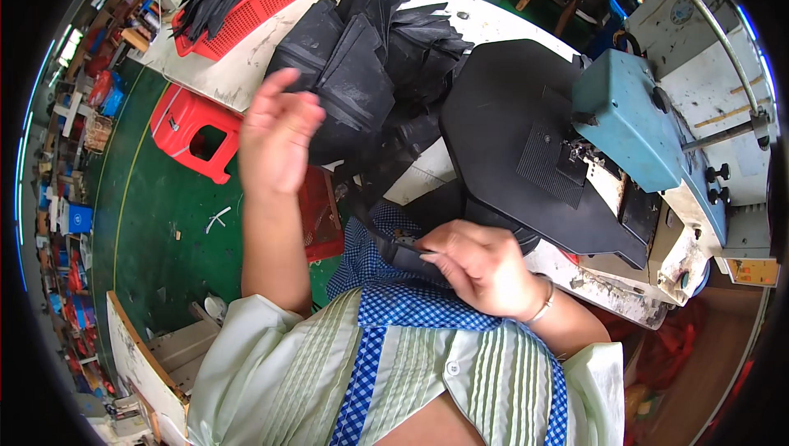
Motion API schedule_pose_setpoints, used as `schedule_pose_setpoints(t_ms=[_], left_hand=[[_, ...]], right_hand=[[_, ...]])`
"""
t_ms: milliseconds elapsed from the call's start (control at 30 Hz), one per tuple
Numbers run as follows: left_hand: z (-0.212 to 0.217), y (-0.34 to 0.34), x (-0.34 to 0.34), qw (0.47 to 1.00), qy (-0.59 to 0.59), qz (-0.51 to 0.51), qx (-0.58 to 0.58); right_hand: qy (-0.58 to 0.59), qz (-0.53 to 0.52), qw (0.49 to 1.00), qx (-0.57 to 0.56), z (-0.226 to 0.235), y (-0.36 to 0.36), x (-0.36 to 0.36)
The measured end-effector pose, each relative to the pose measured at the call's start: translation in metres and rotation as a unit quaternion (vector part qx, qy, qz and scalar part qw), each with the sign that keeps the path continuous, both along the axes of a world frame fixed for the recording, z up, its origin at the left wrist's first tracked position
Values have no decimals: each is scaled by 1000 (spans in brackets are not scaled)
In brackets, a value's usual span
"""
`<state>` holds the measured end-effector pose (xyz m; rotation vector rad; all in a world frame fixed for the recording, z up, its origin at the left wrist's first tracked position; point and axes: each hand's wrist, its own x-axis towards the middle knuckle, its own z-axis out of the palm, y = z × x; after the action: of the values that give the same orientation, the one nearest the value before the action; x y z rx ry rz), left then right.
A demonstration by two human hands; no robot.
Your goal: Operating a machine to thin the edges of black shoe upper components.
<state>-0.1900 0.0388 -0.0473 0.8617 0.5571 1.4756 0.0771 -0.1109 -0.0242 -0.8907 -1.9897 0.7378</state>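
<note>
My left hand [279, 138] is raised at the left, in front of the black pile. Its fingers are loosely bent and apart, with nothing visible in them. Low in front of my apron, my right hand [485, 269] pinches the edge of a black strip [399, 253] between thumb and fingers. This strip looks like a flexible band and curves up toward the pile. A heap of flat black cut pieces [353, 76] lies on the white table [222, 85]. Right of it sits a blue machine head [629, 117] with a black work plate [509, 109].
A red basket [255, 6] of more black pieces stands at the back left. Below the table edge is a red plastic stool [193, 130] on the green floor [185, 232]. A curved metal rod [715, 31] rises beside the machine.
</note>
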Motion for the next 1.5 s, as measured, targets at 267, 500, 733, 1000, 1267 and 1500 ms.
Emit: schedule_pose_setpoints(t_ms=[267, 500, 733, 1000, 1267, 1500], left_hand=[[-47, 56, -30, 614, 699, 341, 134], [-73, 88, 31, 531, 817, 220, 30], [-62, 112, 4, 655, 640, 330, 231], [-61, 147, 8, 605, 682, 323, 254], [58, 86, 43, 873, 373, 237, 207], [43, -38, 128, 882, 377, -148, 240]], right_hand=[[-435, -408, 802, 28, -156, -28, 68], [-541, -473, 694, -48, -145, -51, 81], [-305, -401, 863, 40, -96, -78, 77], [-264, -206, 904, 267, -53, -61, 72], [-218, -237, 870, 372, -14, -62, 80], [-330, -265, 850, 314, 30, -16, 60]])
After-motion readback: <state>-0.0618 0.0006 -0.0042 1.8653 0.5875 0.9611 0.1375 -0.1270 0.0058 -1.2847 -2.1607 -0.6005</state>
